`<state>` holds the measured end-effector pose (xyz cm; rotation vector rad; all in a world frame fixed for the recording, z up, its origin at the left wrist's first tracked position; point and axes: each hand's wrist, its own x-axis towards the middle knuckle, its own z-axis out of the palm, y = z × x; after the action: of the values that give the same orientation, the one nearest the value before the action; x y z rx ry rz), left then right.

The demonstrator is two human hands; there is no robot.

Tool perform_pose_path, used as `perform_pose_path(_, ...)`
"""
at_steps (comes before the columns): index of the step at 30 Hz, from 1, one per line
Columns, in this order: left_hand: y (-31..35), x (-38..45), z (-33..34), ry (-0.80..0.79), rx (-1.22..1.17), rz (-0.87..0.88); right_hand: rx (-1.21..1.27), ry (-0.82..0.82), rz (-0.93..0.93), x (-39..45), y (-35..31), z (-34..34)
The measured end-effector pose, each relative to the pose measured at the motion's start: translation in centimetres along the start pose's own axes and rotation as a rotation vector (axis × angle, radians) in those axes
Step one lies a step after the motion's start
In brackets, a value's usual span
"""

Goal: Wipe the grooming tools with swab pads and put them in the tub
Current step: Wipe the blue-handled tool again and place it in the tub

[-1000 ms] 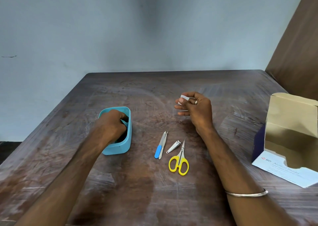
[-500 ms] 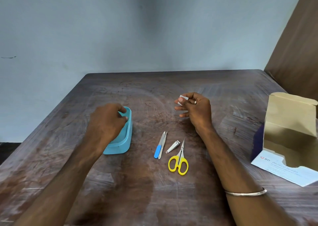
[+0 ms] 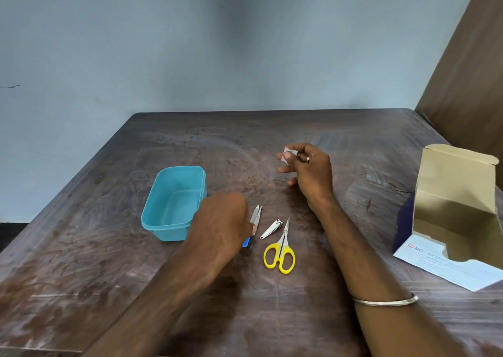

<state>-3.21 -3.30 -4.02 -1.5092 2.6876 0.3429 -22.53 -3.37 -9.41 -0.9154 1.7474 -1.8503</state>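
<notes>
Blue-grey wall behind, scuffed dark wood bench up front. Teal tub sat left of centre, nothing visible inside. Left hand was down over the nail file w/ blue handle, tweezers alongside; fingers hidden, so can't tell if the grip had closed. Nail clipper & yellow scissors lay just right. Right hand hovered raised, wrist cocked, fingertips pinched on a white swab pad. File looked thin, stiff, light, prob. slick flat on the wood: best pinched by the handle end. Open swab box far right.
</notes>
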Motion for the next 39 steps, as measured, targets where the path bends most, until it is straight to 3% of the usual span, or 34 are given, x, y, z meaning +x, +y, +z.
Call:
perform_pose_path(10,-0.3,0.2,1.0,-0.078,-0.040,-0.005,-0.013,-0.006,0.000,0.0,0.0,-0.1)
perform_pose_path(17,-0.6,0.8,0.2,-0.252,-0.446,-0.152,-0.015,-0.002,-0.017,-0.2,-0.1,0.0)
perform_pose_path(21,-0.7,1.0,0.2,-0.244,-0.554,-0.175,-0.017,0.008,-0.013,-0.2,-0.1,0.0)
perform_pose_path(30,0.0,1.6,-0.6,0.110,-0.478,-0.053,0.010,0.015,-0.004,0.0,0.1,0.1)
perform_pose_path(39,2.0,6.1,1.1,0.525,-0.687,0.055,0.073,0.068,0.035,0.1,0.2,0.2)
